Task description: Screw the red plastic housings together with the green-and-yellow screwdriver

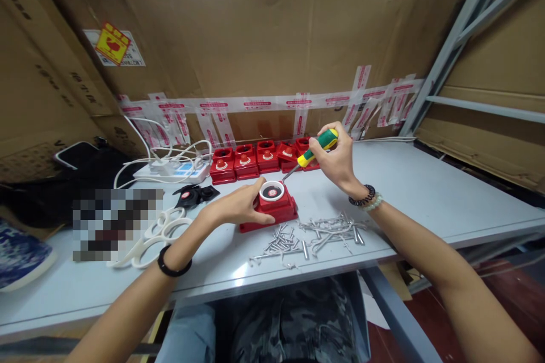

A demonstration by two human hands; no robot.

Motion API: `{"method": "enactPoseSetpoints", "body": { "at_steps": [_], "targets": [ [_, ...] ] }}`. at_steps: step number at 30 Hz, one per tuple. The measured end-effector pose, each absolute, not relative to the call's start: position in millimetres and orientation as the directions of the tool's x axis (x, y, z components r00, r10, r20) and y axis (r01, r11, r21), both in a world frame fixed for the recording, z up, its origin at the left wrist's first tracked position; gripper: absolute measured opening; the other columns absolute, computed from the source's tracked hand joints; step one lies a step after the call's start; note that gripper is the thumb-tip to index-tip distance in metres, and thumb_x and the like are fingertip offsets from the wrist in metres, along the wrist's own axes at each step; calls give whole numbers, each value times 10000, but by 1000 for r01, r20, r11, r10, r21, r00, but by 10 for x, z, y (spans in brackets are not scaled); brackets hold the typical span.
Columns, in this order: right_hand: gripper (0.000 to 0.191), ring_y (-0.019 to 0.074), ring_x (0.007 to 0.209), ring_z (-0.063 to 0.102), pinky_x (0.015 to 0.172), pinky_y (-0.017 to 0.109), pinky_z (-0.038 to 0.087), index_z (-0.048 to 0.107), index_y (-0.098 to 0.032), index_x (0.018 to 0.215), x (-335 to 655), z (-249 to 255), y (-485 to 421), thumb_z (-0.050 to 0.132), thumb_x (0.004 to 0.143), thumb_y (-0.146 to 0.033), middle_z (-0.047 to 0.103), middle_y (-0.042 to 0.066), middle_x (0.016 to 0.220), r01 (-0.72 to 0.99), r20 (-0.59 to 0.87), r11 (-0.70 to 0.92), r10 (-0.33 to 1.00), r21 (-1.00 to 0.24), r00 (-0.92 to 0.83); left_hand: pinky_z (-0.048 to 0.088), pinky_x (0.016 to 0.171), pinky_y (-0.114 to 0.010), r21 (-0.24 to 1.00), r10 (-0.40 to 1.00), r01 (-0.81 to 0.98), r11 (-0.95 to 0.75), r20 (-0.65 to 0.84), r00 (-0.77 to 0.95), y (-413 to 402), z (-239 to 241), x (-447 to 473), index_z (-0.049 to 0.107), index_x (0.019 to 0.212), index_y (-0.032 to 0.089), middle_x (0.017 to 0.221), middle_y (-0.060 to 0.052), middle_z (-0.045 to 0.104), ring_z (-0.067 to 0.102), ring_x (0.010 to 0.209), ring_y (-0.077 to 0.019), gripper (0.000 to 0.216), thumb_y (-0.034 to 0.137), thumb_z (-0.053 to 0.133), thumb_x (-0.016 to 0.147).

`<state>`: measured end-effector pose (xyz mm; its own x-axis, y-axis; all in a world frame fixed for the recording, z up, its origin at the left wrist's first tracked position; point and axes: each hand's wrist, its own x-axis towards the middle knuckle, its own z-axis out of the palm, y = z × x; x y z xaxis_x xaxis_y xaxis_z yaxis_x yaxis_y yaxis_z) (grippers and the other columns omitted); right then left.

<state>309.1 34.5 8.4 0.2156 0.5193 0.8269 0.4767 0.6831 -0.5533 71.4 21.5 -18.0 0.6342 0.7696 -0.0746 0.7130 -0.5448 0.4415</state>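
My right hand [336, 159] grips a screwdriver [320, 146] with a green and yellow handle. Its shaft slants down to the left, and the tip meets the far right corner of a red box-shaped housing [279, 212]. A white ring [271, 190] with a black disc inside it sits on top of that housing. My left hand [244, 204] holds the housing by its left side, thumb along the near face. Close in front of the housing lies a pile of small screws [281, 239], and to the right are longer metal pins and rods [332, 229].
Several red housings [246, 161] stand in a row at the back. White rings [170, 227] and black discs [196, 195] lie to the left. A white power strip [170, 170] with cables is behind them. A cardboard wall [255, 39] closes off the table's rear.
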Motion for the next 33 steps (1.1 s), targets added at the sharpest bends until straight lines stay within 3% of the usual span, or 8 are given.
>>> {"method": "enactPoseSetpoints", "body": {
  "at_steps": [13, 17, 21, 25, 28, 31, 33],
  "targets": [
    [173, 90, 559, 414, 543, 243, 368, 440, -221, 792, 3026, 115, 321, 603, 735, -226, 451, -70, 652, 508, 815, 688, 577, -519, 51, 463, 765, -329, 422, 776, 732, -535, -96, 624, 212, -177, 721, 435, 1196, 167, 1100, -125, 650, 619, 1015, -323, 735, 643, 649, 678],
    [187, 92, 538, 405, 534, 244, 339, 436, -221, 813, 2930, 289, 291, 612, 763, -259, 458, -67, 626, 593, 781, 670, 615, -447, -107, 454, 774, -334, 431, 782, 738, -519, -109, 614, 215, -176, 720, 426, 1231, 159, 1096, -125, 657, 619, 1016, -327, 772, 633, 655, 666],
    [207, 104, 525, 377, 547, 267, 300, 462, -209, 881, 2800, 480, 248, 575, 837, -377, 479, -46, 629, 720, 717, 637, 634, -274, -288, 454, 789, -340, 453, 773, 718, -529, -90, 628, 212, -171, 720, 414, 1252, 156, 1126, -127, 651, 614, 1029, -320, 789, 614, 666, 662],
    [135, 110, 576, 443, 590, 260, 357, 464, -211, 1022, 2700, 531, 249, 438, 920, -297, 526, -28, 734, 562, 639, 758, 618, -331, -458, 463, 773, -348, 469, 758, 693, -548, -72, 648, 213, -171, 725, 419, 1236, 162, 1110, -125, 657, 625, 986, -309, 765, 600, 672, 663],
    [159, 98, 570, 455, 601, 248, 366, 506, -217, 1047, 2662, 470, 293, 472, 919, -304, 528, -42, 721, 507, 691, 786, 585, -354, -425, 469, 759, -344, 475, 757, 686, -551, -61, 650, 217, -176, 727, 427, 1207, 178, 1108, -120, 657, 633, 954, -301, 726, 586, 680, 663],
    [198, 100, 537, 420, 587, 261, 343, 561, -203, 951, 2656, 415, 314, 524, 896, -389, 503, -46, 640, 614, 754, 726, 581, -310, -306, 470, 758, -343, 484, 755, 677, -555, -48, 654, 219, -179, 723, 415, 1216, 193, 1112, -112, 654, 633, 954, -299, 730, 575, 685, 656],
    [221, 105, 531, 418, 585, 269, 340, 566, -202, 1004, 2668, 416, 293, 498, 904, -387, 516, -41, 649, 645, 749, 698, 598, -310, -287, 470, 750, -343, 488, 752, 672, -557, -47, 657, 218, -178, 720, 407, 1226, 187, 1091, -108, 658, 638, 932, -293, 736, 574, 676, 661]
  ]
}}
